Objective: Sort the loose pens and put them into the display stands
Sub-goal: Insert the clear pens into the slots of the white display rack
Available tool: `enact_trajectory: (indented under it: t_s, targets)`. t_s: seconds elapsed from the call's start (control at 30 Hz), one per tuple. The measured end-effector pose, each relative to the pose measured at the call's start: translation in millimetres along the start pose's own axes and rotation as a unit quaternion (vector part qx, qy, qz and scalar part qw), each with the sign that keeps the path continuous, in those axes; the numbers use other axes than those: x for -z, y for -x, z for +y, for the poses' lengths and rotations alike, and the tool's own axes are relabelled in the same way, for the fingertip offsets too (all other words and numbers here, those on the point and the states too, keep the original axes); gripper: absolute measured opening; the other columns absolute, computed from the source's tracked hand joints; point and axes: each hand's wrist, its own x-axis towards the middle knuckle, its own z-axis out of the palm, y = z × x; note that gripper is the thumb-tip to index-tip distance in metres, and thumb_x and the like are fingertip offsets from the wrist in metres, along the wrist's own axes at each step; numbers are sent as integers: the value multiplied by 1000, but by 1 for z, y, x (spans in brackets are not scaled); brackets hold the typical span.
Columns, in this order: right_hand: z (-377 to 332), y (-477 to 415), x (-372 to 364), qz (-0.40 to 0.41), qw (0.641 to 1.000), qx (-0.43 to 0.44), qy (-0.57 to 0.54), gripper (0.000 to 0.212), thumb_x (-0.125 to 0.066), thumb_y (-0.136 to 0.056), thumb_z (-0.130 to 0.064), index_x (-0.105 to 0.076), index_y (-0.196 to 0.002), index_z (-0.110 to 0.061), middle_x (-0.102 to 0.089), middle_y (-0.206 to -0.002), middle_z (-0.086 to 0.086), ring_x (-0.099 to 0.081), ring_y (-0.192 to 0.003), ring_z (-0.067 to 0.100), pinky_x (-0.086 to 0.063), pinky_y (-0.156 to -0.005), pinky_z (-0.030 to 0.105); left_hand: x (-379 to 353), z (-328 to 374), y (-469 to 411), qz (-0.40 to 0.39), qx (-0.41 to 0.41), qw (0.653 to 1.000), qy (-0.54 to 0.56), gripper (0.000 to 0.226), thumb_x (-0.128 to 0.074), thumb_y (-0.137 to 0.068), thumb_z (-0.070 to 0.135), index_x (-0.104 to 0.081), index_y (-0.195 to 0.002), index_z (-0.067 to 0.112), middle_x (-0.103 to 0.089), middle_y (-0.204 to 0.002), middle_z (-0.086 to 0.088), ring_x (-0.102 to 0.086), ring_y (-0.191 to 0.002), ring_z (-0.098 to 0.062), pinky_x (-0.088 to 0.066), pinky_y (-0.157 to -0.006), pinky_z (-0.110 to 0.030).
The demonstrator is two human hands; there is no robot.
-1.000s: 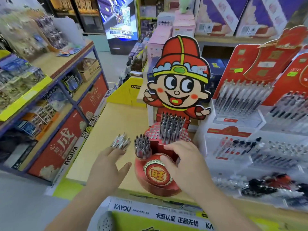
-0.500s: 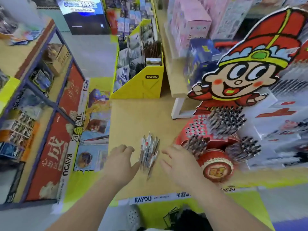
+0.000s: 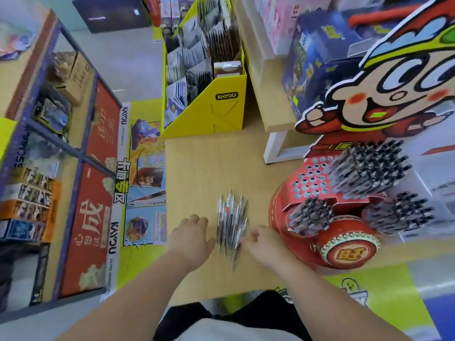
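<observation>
In the head view, the loose pens (image 3: 231, 226) lie in one bundle on the wooden table (image 3: 204, 168), a little below the middle of the picture, with their tips toward 12 o'clock. The left hand (image 3: 190, 238) is at 9 o'clock of the bundle, just beside it, seen from the back. Its fingers bend down to the table and nothing shows in it. The right hand (image 3: 264, 244) is at 4 o'clock of the bundle and is blurred. Its fingers (image 3: 248, 236) reach the lower edge of the pens, but I cannot tell if they pinch one. At 3 o'clock of the bundle stands the red display stand (image 3: 344, 254), with three groups of dark pens already in its holes and some holes free. A yellow box (image 3: 211, 112) stands at 12 o'clock.
</observation>
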Motion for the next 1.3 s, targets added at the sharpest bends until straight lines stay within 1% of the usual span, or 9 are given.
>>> enact_trajectory:
  t_s: [0.17, 0.27, 0.37, 0.57, 0.7, 0.8, 0.97, 1.17, 1.3]
  targets:
    - [-5, -20, -10, 49, 998, -33, -36, 49, -64, -92, -49, -64, -125, -13, -69, -118, 1, -64, -100, 18, -49, -85, 27, -13, 3, -27, -18, 20, 990, 142, 46, -55, -98, 44, -54, -129, 9, -53, -123, -8, -56, -113, -30, -46, -95, -39]
    - [-16, -30, -16, 89, 992, -62, -63, 46, -67, -91, -46, -66, -121, -12, -70, -115, 2, -65, -102, 19, -49, -85, 27, -13, 1, -49, -7, 10, 983, 186, 31, -56, -98, 41, -58, -99, 11, -55, -100, -7, -57, -94, -29, -45, -75, -36]
    - [-26, -31, -25, 120, 984, -106, -83, 45, -70, -89, -45, -67, -119, -12, -71, -113, 1, -65, -101, 18, -48, -84, 26, -12, -4, -66, -1, 3, 983, 185, 34, -57, -97, 41, -48, -76, 15, -52, -78, -4, -51, -74, -27, -32, -60, -33]
    - [-38, -34, -37, 170, 967, -147, -119, 47, -81, -80, -40, -66, -117, -15, -63, -96, -10, -59, -87, 8, -40, -72, 22, -11, -1, -86, 0, -18, 978, 209, 35, -64, -91, 49, -59, -99, 15, -62, -91, -1, -57, -80, -23, -38, -65, -30]
    - [-38, -38, -40, 178, 959, -156, -157, 41, -84, -76, -35, -68, -109, -16, -63, -88, -11, -64, -85, 11, -47, -73, 25, -13, 3, -94, 0, -26, 974, 223, 32, -71, -88, 43, -55, -99, 17, -63, -89, 0, -60, -84, -23, -37, -65, -30]
    - [-34, -40, -39, 176, 956, -143, -189, 31, -84, -76, -28, -70, -101, -18, -67, -84, -12, -64, -77, 7, -47, -69, 24, -11, 6, -95, -5, 1, 969, 246, 37, -76, -82, 42, -56, -103, 18, -68, -88, 2, -64, -85, -21, -48, -70, -32]
    - [-34, -46, -40, 157, 954, -90, -240, 10, -78, -76, -15, -73, -79, -24, -67, -64, -11, -60, -58, 1, -45, -61, 23, -8, 16, -91, -43, 25, 967, 249, 26, -74, -83, 39, -60, -87, 18, -61, -76, 9, -57, -69, -11, -37, -54, -25]
    - [-29, -49, -37, 138, 960, -58, -237, 29, -80, -78, -13, -63, -71, -35, -64, -64, -14, -57, -54, -7, -39, -55, 13, -6, 17, -92, -44, 36, 957, 285, 15, -70, -87, 23, -60, -75, 23, -63, -70, 6, -61, -67, -15, -39, -52, -25]
    - [-25, -50, -36, 130, 954, -48, -264, 21, -80, -80, -13, -68, -79, -30, -64, -66, -13, -57, -55, -8, -42, -56, 12, -8, 16, -93, -64, 70, 935, 341, 9, -72, -84, 20, -67, -77, 22, -67, -72, 2, -63, -68, -19, -44, -57, -26]
